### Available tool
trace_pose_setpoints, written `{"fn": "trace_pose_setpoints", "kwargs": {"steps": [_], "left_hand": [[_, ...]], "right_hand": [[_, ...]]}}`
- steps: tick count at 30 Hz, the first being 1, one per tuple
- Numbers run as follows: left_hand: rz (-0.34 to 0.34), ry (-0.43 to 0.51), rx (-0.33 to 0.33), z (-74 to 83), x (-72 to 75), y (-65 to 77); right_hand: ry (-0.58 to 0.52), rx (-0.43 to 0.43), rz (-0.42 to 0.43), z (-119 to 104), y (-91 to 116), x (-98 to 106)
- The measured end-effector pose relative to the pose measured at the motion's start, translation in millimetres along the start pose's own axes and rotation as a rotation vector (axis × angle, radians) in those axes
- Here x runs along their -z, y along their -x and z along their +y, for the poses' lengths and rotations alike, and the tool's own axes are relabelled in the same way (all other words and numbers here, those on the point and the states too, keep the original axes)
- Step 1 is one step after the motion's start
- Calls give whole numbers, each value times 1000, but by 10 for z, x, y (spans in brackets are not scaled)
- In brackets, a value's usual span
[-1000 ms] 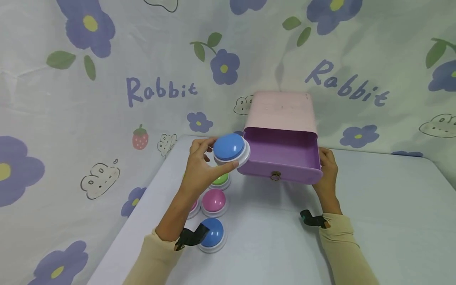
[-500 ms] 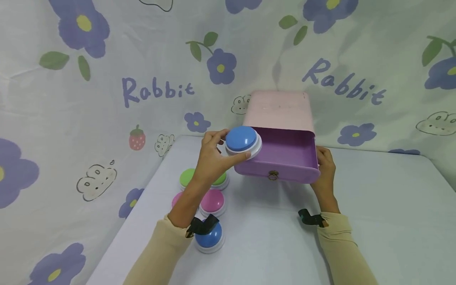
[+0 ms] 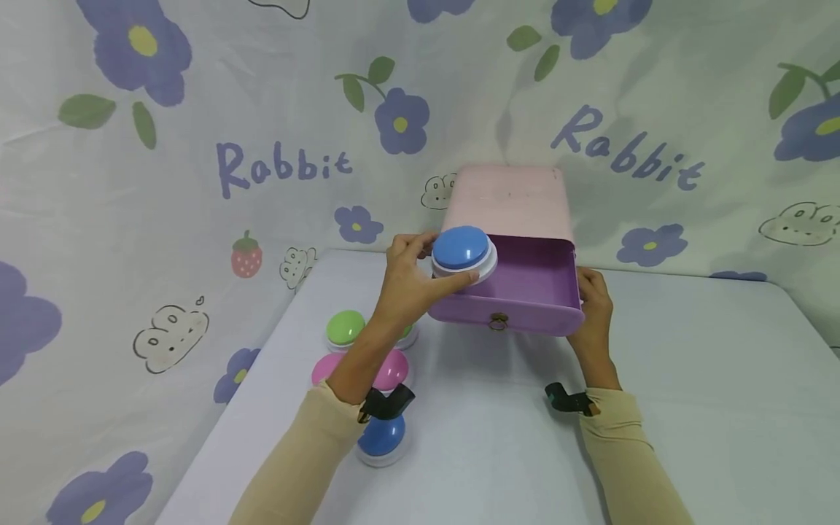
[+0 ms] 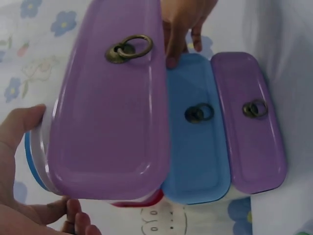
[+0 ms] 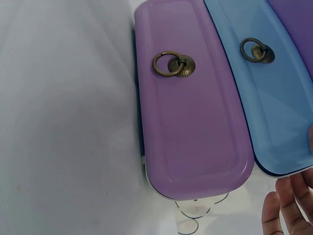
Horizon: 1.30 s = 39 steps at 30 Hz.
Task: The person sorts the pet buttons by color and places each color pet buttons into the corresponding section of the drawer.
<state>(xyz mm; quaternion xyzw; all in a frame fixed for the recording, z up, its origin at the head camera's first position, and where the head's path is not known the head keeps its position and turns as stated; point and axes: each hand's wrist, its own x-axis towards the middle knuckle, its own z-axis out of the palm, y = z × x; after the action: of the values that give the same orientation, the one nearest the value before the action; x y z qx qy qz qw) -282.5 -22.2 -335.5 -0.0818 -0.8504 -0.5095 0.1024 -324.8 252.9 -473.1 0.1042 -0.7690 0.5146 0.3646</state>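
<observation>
My left hand [image 3: 408, 283] holds a blue-domed push button [image 3: 461, 248] by its white base. It is at the left end of the pulled-out purple drawer [image 3: 545, 319], overlapping the drawer in the head view. That drawer is the top one of a small cabinet with a pink top [image 3: 512, 197]; a blue drawer [image 4: 198, 147] and another purple drawer [image 4: 252, 127] sit below, pushed in. At the cabinet's right side is my right hand [image 3: 593, 313], its thumb by the drawer fronts and its fingers reaching along the side. The head view partly hides those fingers.
Left of the cabinet, several more push buttons stand on the white table [image 3: 709, 408]: a green one [image 3: 345, 328], a pink one [image 3: 394, 370], a blue one [image 3: 382, 437] and others partly behind my left arm. A flower-printed cloth [image 3: 289, 87] hangs behind.
My left hand has carried the blue push button right and slightly up, from beside the drawer to over its left end. My right hand has stayed at the cabinet's side.
</observation>
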Motion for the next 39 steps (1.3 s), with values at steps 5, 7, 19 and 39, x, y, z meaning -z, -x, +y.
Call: {"fn": "trace_pose_setpoints", "kwargs": {"steps": [5, 7, 19, 39], "left_hand": [[-5, -56, -15, -21, 31, 44], [13, -54, -21, -51, 63, 87], [86, -77, -35, -451, 254, 434], [20, -86, 88, -1198, 454, 1230]], "right_hand": [[-33, 11, 5, -10, -6, -36], [-32, 8, 3, -17, -7, -47], [-7, 21, 14, 8, 1, -40], [-15, 86, 56, -412, 17, -17]]}}
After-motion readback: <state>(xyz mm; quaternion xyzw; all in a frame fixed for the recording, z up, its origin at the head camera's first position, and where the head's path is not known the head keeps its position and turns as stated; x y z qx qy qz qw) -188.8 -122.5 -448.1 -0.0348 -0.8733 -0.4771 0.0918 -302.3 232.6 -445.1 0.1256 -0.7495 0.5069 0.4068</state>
